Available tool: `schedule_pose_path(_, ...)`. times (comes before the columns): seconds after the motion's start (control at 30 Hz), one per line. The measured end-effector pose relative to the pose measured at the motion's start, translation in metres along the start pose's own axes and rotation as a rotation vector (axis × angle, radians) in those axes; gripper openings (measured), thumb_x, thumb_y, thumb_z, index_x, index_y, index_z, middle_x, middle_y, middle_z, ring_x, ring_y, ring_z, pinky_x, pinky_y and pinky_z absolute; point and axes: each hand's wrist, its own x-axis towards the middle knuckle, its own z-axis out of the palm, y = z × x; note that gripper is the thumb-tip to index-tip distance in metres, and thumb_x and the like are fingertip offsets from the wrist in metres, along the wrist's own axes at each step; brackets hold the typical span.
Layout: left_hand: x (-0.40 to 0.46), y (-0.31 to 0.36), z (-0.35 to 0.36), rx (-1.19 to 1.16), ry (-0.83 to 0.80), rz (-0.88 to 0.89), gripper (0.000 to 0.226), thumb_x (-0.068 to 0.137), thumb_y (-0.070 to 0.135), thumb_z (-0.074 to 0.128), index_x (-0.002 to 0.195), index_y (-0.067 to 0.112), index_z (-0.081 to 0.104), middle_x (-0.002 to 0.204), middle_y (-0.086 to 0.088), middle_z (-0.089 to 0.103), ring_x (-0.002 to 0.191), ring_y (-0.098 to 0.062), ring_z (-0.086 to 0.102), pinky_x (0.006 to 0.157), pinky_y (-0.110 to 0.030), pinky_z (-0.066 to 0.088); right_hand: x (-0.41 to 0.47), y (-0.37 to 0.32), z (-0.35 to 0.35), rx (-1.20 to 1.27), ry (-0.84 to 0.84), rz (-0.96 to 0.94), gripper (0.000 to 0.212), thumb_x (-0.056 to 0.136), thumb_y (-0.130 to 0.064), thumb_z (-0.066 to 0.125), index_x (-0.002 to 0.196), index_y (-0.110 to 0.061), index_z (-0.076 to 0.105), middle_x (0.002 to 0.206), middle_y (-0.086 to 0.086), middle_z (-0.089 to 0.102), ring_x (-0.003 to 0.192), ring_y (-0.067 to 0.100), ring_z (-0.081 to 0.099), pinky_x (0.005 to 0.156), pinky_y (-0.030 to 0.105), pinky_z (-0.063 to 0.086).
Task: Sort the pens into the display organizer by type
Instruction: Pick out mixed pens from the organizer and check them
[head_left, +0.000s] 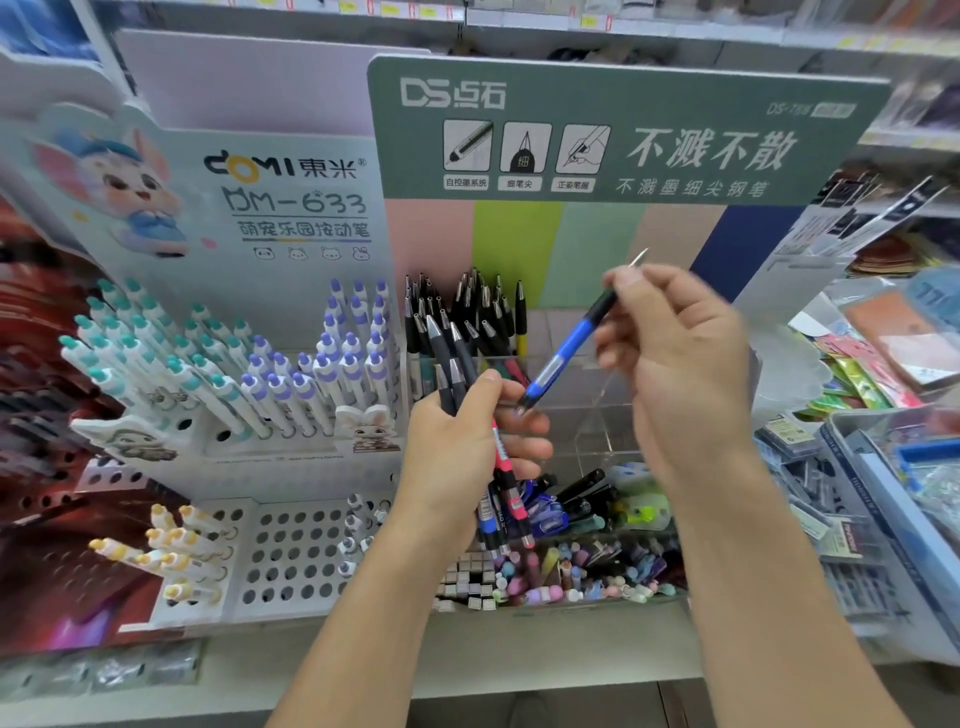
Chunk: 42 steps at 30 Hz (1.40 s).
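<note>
Right hand (680, 358) pinched slim blue-black pen (569, 345); left hand (467, 441) gripped pen bundle (501, 483) before clear acrylic organizer (597, 415), shop shelf (545, 649).

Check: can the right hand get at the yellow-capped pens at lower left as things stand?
Probably not directly. The right hand pinches a blue pen, and the left hand, gripping a pen bundle, sits between it and the yellow-capped pens.

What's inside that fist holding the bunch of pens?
The left hand grips a bundle of pens: dark grey ones stick out above, red and blue barrels below. Fingers cover their middles, so the exact count stays hidden.
</note>
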Motion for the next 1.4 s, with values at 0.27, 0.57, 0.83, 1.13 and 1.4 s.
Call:
schedule_pose_path(0.27,-0.003,-0.003,-0.012,0.04,0.043,-0.007,0.028,0.103,0.027,0.055,0.082,0.01,0.062,0.051,0.002,0.044,0.043,-0.013,0.041,0.043,-0.027,0.04,0.038,0.02,0.008,-0.502,0.034,-0.402,0.007,0.098,-0.015,0.062,0.095,-0.015,0.068,0.079,-0.002,0.07,0.07,0.016,0.072,0.064,0.034,0.061)
schedule_pose_path(0.57,-0.007,-0.002,-0.015,0.039,0.016,-0.016,0.035,0.102,0.038,0.054,0.087,0.008,0.061,0.053,-0.001,0.044,0.045,-0.016,0.041,0.045,-0.029,0.041,0.049,0.048,0.025,-0.643,-0.161,-0.216,0.005,0.089,-0.015,0.074,0.087,-0.018,0.077,0.078,-0.008,0.072,0.072,0.006,0.065,0.071,0.022,0.051)
schedule_pose_path(0.83,-0.006,0.001,-0.01,-0.022,-0.025,0.035,0.029,0.103,0.022,0.048,0.083,0.008,0.062,0.053,-0.002,0.044,0.042,-0.014,0.04,0.041,-0.025,0.038,0.025,0.029,0.013,-0.548,-0.06,-0.129,0.011,0.096,-0.022,0.067,0.091,-0.021,0.076,0.078,-0.017,0.072,0.07,-0.004,0.065,0.069,0.015,0.048)
schedule_pose_path(1.13,-0.004,-0.003,0.0,0.12,-0.062,0.06,0.035,0.102,0.029,0.056,0.074,0.01,0.064,0.053,-0.005,0.051,0.041,-0.016,0.041,0.042,-0.026,0.037,-0.028,0.022,0.001,-0.15,-0.282,0.419,0.013,0.089,-0.026,0.075,0.088,-0.014,0.08,0.071,-0.001,0.068,0.06,0.01,0.051,0.069,0.033,0.042)
schedule_pose_path(1.4,-0.005,-0.005,0.002,0.164,-0.04,0.048,0.04,0.103,0.037,0.055,0.083,0.004,0.067,0.053,-0.007,0.054,0.042,-0.017,0.045,0.042,-0.025,0.04,-0.027,0.029,-0.002,0.123,-0.34,0.518,0.02,0.088,-0.026,0.07,0.094,-0.007,0.073,0.067,0.004,0.061,0.057,0.017,0.052,0.059,0.028,0.047)
